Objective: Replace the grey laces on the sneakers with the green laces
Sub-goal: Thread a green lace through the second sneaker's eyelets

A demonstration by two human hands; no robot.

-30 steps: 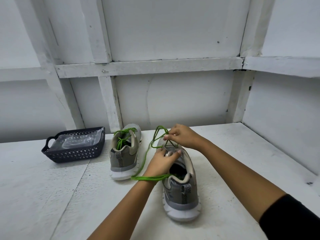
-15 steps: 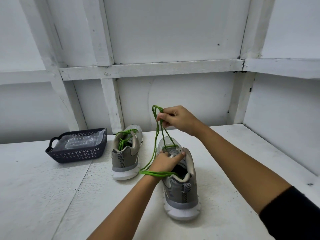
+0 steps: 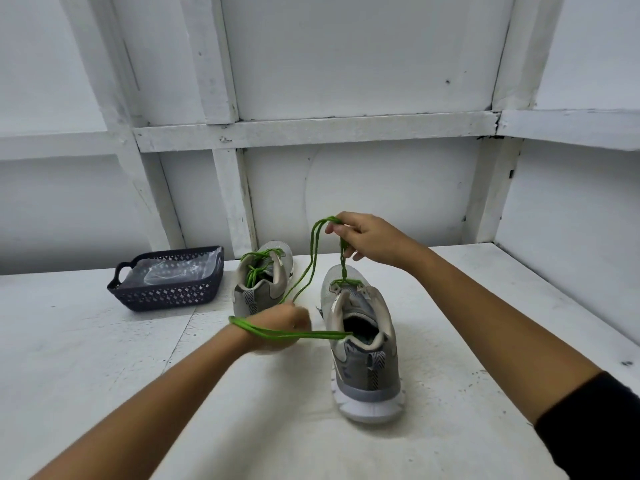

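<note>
Two grey sneakers stand on the white table with their heels toward me. The left sneaker (image 3: 260,285) is laced with a green lace. The right sneaker (image 3: 363,341) has a green lace (image 3: 343,265) threaded through only its front eyelets. My right hand (image 3: 367,242) pinches both strands of that lace and holds them taut above the toe. The loose lengths loop down to my left hand (image 3: 280,327), which is blurred beside the right sneaker; the lace drapes across its wrist and into the shoe opening. Whether its fingers grip the lace is unclear.
A dark plastic basket (image 3: 166,292) holding a clear plastic bag sits at the back left of the table (image 3: 86,358). White panelled walls close in the back and the right side.
My right hand raised the lace above the toe, then shifted slightly right. My left hand left the right sneaker's tongue and moved left, off the shoe.
</note>
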